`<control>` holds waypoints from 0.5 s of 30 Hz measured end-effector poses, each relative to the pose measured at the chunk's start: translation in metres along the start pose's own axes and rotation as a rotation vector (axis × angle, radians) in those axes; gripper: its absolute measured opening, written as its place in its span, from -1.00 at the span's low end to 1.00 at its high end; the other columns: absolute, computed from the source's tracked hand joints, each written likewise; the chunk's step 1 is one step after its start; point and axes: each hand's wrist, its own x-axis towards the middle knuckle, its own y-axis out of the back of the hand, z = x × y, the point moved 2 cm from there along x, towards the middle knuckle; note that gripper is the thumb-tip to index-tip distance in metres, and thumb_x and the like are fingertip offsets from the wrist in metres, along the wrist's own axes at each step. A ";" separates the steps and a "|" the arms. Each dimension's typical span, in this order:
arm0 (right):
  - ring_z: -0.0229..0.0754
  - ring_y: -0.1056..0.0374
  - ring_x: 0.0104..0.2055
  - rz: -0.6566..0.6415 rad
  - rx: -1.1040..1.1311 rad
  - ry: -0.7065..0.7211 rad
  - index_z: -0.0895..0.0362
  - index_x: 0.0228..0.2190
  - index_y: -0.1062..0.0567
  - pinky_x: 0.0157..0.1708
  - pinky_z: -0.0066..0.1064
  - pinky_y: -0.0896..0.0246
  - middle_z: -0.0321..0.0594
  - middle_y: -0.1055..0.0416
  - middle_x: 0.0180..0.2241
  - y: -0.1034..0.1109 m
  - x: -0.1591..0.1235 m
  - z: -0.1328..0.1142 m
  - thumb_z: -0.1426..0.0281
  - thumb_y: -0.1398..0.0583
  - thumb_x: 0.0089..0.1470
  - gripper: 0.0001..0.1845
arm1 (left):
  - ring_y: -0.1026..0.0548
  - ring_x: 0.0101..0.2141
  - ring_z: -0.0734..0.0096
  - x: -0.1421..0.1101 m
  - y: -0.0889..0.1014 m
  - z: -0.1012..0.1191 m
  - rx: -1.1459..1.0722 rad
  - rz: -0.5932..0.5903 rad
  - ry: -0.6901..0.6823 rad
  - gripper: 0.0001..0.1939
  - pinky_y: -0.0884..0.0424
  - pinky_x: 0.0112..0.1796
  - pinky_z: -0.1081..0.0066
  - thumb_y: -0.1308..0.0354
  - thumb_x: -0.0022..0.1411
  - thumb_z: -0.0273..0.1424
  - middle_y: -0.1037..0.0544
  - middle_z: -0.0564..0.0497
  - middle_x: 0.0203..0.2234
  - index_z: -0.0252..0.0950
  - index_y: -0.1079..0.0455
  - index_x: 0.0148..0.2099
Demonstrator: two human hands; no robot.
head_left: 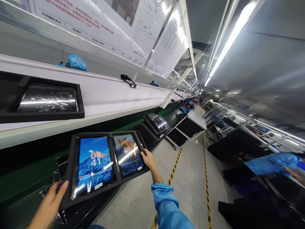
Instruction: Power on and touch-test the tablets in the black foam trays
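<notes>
Between my two hands is a black tray [116, 165] with two compartments, held tilted. In its left compartment lies a tablet [95, 162] with a lit blue mountain picture and clock digits. The right compartment has another tablet [128, 154] showing a fox picture. My left hand [52, 198] is closed on the tray's left edge, thumb on top. On the far right edge, my right hand [148, 159] grips the frame, its sleeve blue. The fingers under the tray are hidden.
A white bench [107, 98] carries another black tray [81, 101] with a film-covered item, and a black strap-like object [128, 81]. Stacked trays [157, 124] and a cart [187, 128] stand beyond. A co-worker's blue sleeve [271, 162] is at right. Striped tape [206, 181] marks the floor.
</notes>
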 end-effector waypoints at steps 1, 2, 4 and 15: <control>0.02 -0.48 -0.03 0.007 -0.027 -0.021 0.17 -0.13 -0.58 0.02 -0.21 -0.31 -0.05 -0.58 -0.12 0.010 0.016 0.012 0.37 -0.17 0.08 -0.67 | -0.49 0.05 0.02 0.011 -0.014 0.020 -0.106 0.031 0.034 -0.42 -0.48 0.03 0.08 0.23 0.22 0.16 -0.59 0.03 -0.10 0.05 -0.40 0.05; 0.02 -0.48 -0.02 0.014 -0.053 -0.043 0.16 -0.12 -0.58 0.03 -0.22 -0.30 -0.04 -0.58 -0.11 0.020 0.032 0.023 0.37 -0.17 0.08 -0.67 | -0.48 0.07 0.02 0.023 -0.029 0.042 -0.173 0.018 0.034 -0.39 -0.43 0.09 0.09 0.17 0.19 0.15 -0.59 -0.03 -0.07 -0.07 -0.40 0.05; 0.01 -0.46 0.02 0.033 -0.101 -0.091 0.15 -0.10 -0.57 0.05 -0.24 -0.28 -0.03 -0.57 -0.08 0.032 0.059 0.042 0.35 -0.17 0.08 -0.65 | -0.45 0.10 -0.01 0.043 -0.057 0.083 -0.233 -0.013 0.026 -0.33 -0.32 0.17 0.07 0.13 0.17 0.09 -0.55 -0.19 0.01 -0.31 -0.40 0.05; 0.21 -0.44 0.03 0.201 -0.072 -0.053 0.27 -0.12 -0.50 -0.01 -0.05 -0.33 0.25 -0.52 -0.14 -0.015 0.114 0.044 -0.03 0.01 0.06 -0.32 | -0.44 0.13 0.21 -0.040 -0.024 0.041 -0.048 -0.011 -0.208 -0.59 -0.34 0.16 0.24 0.02 0.34 -0.12 -0.51 0.09 0.10 0.00 -0.45 0.14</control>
